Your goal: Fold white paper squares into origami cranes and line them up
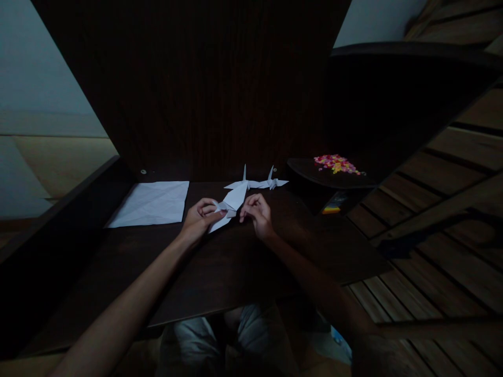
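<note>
My left hand (199,219) is closed on a folded white paper crane (236,197), thumb on top near its middle. One broad flap points up and away, another down toward me. Just right of the folded paper, my right hand (257,213) has its fingers curled in and its thumb close to them. A narrow gap seems to lie between those fingertips and the paper, and nothing shows in them. Behind, two finished-looking white paper cranes (274,183) stand side by side against the back panel, the left one partly covered by the held paper.
A creased white paper sheet (153,203) lies on the dark desk (220,277) at left. On a low rounded shelf (306,170) at right is a heap of small pink, red and yellow pieces (337,163). Dark panels rise behind and at the left side.
</note>
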A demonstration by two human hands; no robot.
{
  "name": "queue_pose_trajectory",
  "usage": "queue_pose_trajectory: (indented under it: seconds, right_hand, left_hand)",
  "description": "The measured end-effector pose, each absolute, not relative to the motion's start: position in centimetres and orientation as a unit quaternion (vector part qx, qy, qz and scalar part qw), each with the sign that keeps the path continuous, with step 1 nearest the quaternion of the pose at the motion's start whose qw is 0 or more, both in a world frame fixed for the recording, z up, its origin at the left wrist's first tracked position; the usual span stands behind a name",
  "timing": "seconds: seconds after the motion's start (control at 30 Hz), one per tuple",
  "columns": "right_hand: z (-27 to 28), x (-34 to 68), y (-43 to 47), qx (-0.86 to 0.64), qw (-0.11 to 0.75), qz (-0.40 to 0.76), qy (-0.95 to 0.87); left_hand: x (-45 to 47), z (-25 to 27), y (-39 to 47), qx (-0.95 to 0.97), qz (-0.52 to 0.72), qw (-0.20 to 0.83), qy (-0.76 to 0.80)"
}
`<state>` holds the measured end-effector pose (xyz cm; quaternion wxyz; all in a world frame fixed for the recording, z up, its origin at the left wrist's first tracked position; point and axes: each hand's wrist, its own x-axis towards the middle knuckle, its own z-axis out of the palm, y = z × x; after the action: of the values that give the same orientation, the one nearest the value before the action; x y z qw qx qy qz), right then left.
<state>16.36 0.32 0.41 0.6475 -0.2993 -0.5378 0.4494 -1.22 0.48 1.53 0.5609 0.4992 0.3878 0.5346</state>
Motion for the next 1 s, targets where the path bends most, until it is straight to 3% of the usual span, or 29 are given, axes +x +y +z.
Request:
queue_pose_trajectory:
  seconds: [0.1, 0.27, 0.53, 0.8, 1.0]
  right_hand:
    - [0.49, 16.34, 0.68, -0.337, 0.577, 0.532, -0.519]
    - [0.62, 16.27, 0.40, -0.385, 0.504, 0.524, -0.568]
    - [0.57, 16.62, 0.49, -0.383, 0.469, 0.507, -0.614]
    - [0.63, 16.90, 0.44, -0.366, 0.424, 0.529, -0.638]
    - [0.78, 16.90, 0.26, -0.348, 0.436, 0.497, -0.665]
  left_hand:
    - [-1.38, 1.57, 0.34, 0.517, 0.498, 0.583, 0.381]
    - [-1.49, 1.61, -0.06, 0.542, 0.437, 0.607, 0.382]
    - [-1.51, 1.70, -0.31, 0.564, 0.360, 0.630, 0.394]
    - [-1.53, 2.10, -0.48, 0.599, 0.366, 0.600, 0.384]
    - [-1.68, 1.97, -0.35, 0.623, 0.308, 0.607, 0.385]
